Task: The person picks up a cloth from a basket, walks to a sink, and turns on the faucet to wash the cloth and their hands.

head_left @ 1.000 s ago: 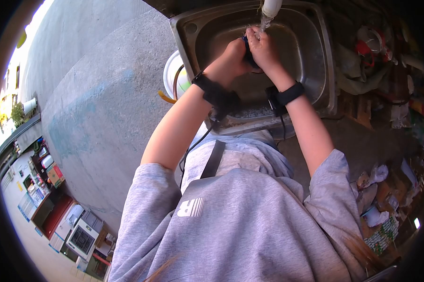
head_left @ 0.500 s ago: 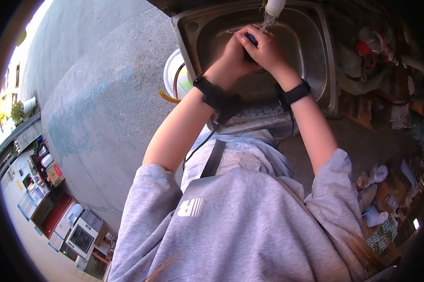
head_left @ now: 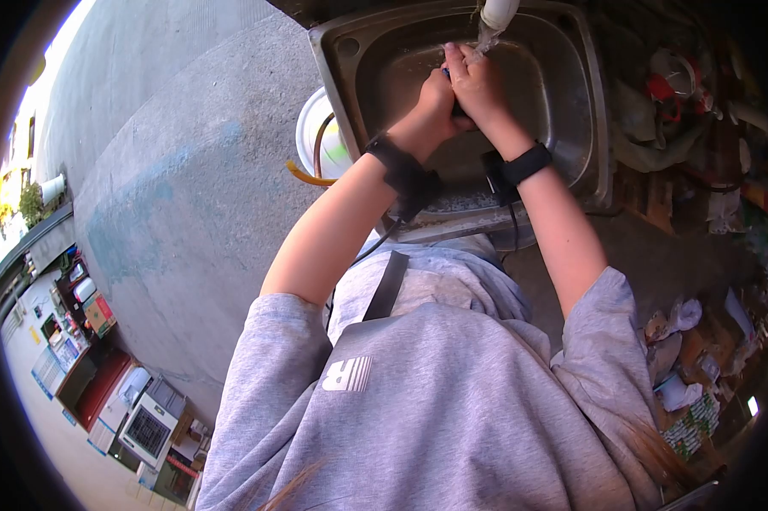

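Both my hands are together over a metal sink, close under a white spout (head_left: 498, 13) with water running from it. My left hand (head_left: 437, 109) is closed around a small dark blue thing, which shows only in slivers between the hands. My right hand (head_left: 479, 85) presses against it from the other side, its fingers together and wet from the stream (head_left: 487, 39). What exactly the dark thing is stays hidden. Black straps with small boxes sit on both wrists.
The sink's rim (head_left: 601, 128) surrounds the hands. Left of it stand a white bucket (head_left: 309, 128) and a yellow hose end (head_left: 305, 176). Cloths, a red item (head_left: 659, 87) and litter (head_left: 678, 392) lie at the right. A concrete surface (head_left: 188, 187) spreads at the left.
My hands have turned against each other, and the right fingers now point more upward. Less of the dark blue thing shows. My left wrist has shifted slightly right.
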The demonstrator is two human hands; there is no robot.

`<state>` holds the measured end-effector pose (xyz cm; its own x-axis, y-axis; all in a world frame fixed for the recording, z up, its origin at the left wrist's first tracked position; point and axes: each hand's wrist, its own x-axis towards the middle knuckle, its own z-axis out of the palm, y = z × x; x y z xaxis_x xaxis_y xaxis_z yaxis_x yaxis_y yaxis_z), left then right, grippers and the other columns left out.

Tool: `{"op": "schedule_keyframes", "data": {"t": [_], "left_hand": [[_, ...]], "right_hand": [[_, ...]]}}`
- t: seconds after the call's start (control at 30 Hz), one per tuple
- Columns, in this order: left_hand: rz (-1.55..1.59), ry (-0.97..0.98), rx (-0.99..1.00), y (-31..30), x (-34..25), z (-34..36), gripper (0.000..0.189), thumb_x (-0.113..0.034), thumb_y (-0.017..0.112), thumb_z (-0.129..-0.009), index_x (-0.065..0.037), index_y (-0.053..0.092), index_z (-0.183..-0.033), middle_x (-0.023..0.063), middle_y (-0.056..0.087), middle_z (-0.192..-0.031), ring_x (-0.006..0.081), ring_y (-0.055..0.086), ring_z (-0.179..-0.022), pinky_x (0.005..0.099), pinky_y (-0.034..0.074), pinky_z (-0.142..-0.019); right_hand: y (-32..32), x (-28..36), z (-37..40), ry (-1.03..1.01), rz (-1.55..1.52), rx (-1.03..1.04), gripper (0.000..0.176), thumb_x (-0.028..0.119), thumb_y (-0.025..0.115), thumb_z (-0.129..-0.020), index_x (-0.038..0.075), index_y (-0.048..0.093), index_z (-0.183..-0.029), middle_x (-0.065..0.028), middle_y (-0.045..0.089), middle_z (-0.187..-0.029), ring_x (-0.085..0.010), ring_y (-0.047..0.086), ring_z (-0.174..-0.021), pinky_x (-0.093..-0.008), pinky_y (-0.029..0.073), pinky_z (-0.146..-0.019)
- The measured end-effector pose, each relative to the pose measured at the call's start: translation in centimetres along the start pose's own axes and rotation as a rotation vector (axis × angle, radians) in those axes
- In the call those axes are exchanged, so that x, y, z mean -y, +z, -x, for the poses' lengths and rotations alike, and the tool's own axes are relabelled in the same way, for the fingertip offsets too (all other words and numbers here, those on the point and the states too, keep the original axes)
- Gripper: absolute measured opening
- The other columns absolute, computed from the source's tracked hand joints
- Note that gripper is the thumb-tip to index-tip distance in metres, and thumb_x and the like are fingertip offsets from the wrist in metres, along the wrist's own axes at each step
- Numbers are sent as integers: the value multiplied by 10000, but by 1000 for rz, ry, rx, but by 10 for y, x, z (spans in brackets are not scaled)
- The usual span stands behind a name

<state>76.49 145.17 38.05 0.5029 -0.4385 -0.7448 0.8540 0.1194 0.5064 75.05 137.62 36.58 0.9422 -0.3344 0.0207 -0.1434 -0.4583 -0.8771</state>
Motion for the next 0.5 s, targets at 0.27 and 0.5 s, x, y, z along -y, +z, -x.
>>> {"op": "schedule_keyframes", "data": {"t": [0.27, 0.5], "left_hand": [[-448, -21, -54, -20, -17, -14, 440, -486, 273, -875, -154, 508, -1045, 40, 533, -914, 167, 515, -791, 371, 445, -596], [-268, 192, -11, -23, -28, 4, 537, -512, 368, -852, -93, 440, -1181, 86, 504, -1110, 177, 483, -980, 306, 389, -846]], "right_hand": [[-26, -9, 7, 307, -628, 176, 263, 265, 508, -830, 62, 563, -988, -25, 594, -912, -106, 550, -854, -258, 436, -689], [-51, -8, 13, 280, -637, 113, 403, 233, 641, -761, 71, 493, -1099, -42, 532, -1018, -149, 540, -920, -265, 501, -686]]}}
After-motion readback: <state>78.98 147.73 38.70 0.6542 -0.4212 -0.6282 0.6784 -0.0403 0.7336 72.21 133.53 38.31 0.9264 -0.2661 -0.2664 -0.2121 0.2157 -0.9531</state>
